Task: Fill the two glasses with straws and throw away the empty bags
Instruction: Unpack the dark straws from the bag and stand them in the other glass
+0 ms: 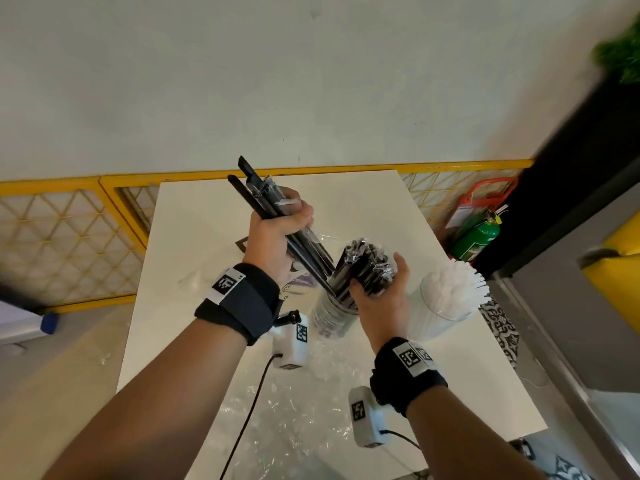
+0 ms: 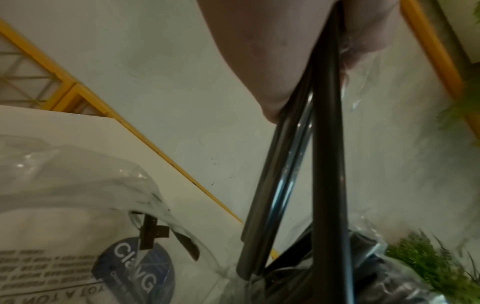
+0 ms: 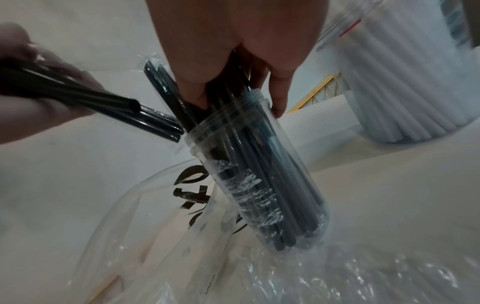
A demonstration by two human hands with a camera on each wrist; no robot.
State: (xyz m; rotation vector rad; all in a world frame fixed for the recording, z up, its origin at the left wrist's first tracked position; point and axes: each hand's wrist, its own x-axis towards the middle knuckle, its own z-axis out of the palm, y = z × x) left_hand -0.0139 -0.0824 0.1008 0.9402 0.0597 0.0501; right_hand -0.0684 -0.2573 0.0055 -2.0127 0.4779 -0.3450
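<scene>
My left hand grips a small bundle of black straws, some still in clear wrap, slanted down with the lower ends at the rim of a clear glass. In the left wrist view the same black straws run down from my palm. My right hand holds the tops of the black straws standing in that glass, fingers curled round them. To its right, a second glass is packed with white straws. A crumpled clear bag lies on the table near me.
The white table stands against a pale wall with a yellow lattice fence behind it. Another clear printed bag lies left of the glasses. A green extinguisher stands at the right, beside a dark cabinet.
</scene>
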